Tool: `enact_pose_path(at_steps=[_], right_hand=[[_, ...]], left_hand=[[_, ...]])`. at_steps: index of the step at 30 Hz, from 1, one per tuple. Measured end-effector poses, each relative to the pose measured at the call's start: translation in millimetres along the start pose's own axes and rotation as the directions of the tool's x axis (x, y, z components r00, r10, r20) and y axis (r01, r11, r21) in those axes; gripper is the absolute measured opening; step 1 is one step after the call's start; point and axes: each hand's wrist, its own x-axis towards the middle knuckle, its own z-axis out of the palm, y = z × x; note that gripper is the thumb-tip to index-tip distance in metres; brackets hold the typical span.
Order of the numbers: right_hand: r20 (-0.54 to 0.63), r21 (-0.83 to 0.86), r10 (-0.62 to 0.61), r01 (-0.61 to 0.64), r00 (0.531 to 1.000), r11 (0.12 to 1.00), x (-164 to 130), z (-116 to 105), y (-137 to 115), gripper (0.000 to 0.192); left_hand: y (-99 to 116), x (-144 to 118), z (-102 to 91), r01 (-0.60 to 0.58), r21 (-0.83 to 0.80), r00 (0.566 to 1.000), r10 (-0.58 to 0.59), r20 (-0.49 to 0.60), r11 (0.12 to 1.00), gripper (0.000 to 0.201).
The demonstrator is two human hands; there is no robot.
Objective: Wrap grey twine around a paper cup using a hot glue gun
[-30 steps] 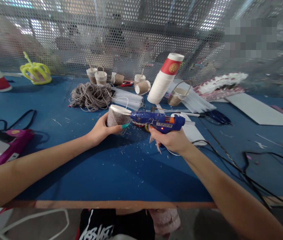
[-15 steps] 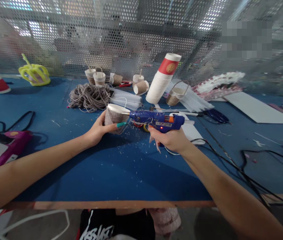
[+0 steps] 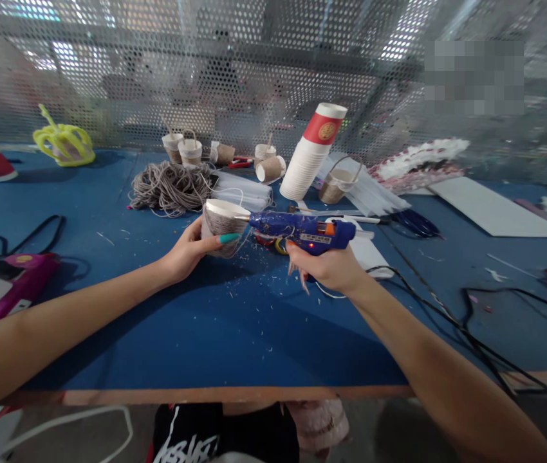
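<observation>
My left hand point(image 3: 187, 251) grips a paper cup wrapped in grey twine point(image 3: 222, 222), held just above the blue table point(image 3: 206, 334). My right hand point(image 3: 331, 267) holds a blue hot glue gun point(image 3: 302, 230), its red light lit and its metal nozzle touching the cup's upper rim. The gun's black cord point(image 3: 447, 315) trails off to the right across the table. A thin white string runs from the cup toward the pile behind it.
Behind lie a loose heap of grey twine point(image 3: 172, 186), several small wrapped cups point(image 3: 189, 151), a leaning stack of white paper cups point(image 3: 309, 161), scissors point(image 3: 418, 222), white sheets point(image 3: 490, 212) and a yellow crown point(image 3: 64, 141). A pink device point(image 3: 8, 289) lies left. A perforated metal screen closes the back.
Both hands with the cup and glue gun have drifted slightly left and up; the nozzle stays at the cup's rim.
</observation>
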Motion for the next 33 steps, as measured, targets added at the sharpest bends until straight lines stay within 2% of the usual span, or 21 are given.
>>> enact_pose_path(at_steps=[4,7,11,15,18,22,27,33], right_hand=[[-0.030,0.012,-0.011,0.012,0.999,1.000,0.8,0.2,-1.0,0.022],[-0.006,-0.001,-0.018,0.018,1.000,1.000,0.9,-0.9,-0.7,0.023],[-0.006,-0.017,-0.061,0.061,0.998,0.998,0.8,-2.6,1.1,0.023],[0.005,-0.017,-0.057,0.057,0.998,0.998,1.0,-1.8,1.8,0.021],[0.011,-0.014,-0.032,0.032,0.999,0.999,1.2,-0.3,1.7,0.022],[0.010,-0.027,-0.100,0.100,0.995,0.995,1.1,0.4,1.5,0.023],[0.028,-0.013,-0.045,0.045,0.999,0.999,0.6,0.1,2.5,0.022],[0.019,-0.061,-0.065,0.066,0.998,0.996,0.3,-0.7,3.6,0.026]], left_hand=[[-2.3,0.6,-2.5,0.015,-0.039,1.000,-0.015,0.004,0.999,0.063],[-4.4,0.5,-4.2,0.014,-0.086,1.000,-0.013,0.012,0.996,0.062],[-7.0,0.2,-6.1,-0.007,-0.153,0.997,0.019,0.072,0.988,0.057],[-8.9,0.5,-7.7,-0.029,-0.142,0.992,0.045,0.114,0.989,0.055],[-8.7,0.7,-7.3,-0.033,-0.078,0.995,0.041,0.095,0.996,0.062],[-6.2,0.2,-5.0,-0.001,-0.018,0.998,0.002,0.056,1.000,0.066],[-5.3,-0.1,-4.6,0.009,-0.045,0.998,-0.006,0.063,0.999,0.065],[-5.2,-0.5,-5.8,0.027,-0.069,0.998,-0.023,0.055,0.997,0.065]])
